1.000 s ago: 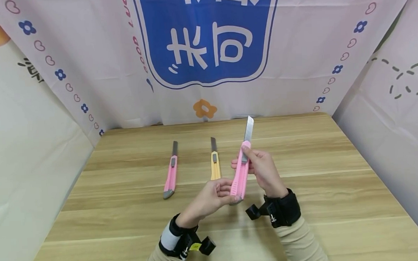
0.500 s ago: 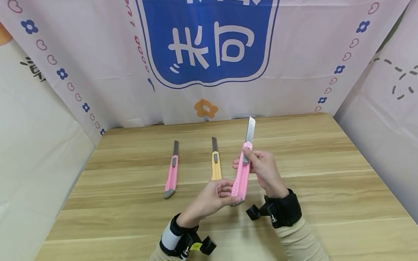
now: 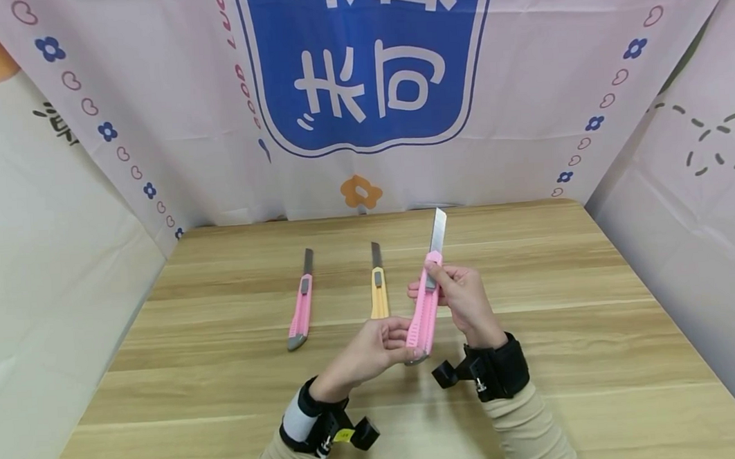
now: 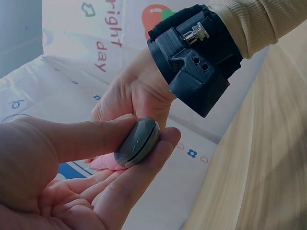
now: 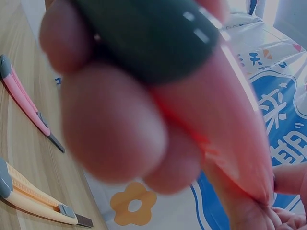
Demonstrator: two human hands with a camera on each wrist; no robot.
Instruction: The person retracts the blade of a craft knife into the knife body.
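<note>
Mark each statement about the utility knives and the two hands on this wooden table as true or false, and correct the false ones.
1. Both hands hold the pink plastic utility knife above the wooden table. True.
2. The held knife's steel blade is fully retracted. False: it sticks out, pointing away from the person.
3. The left hand pinches the knife's grey end cap. True.
4. Three knives lie on the table. False: two lie there, a second pink utility knife and a yellow utility knife.
5. The right hand rests flat on the table. False: it grips the held knife near the blade end.
</note>
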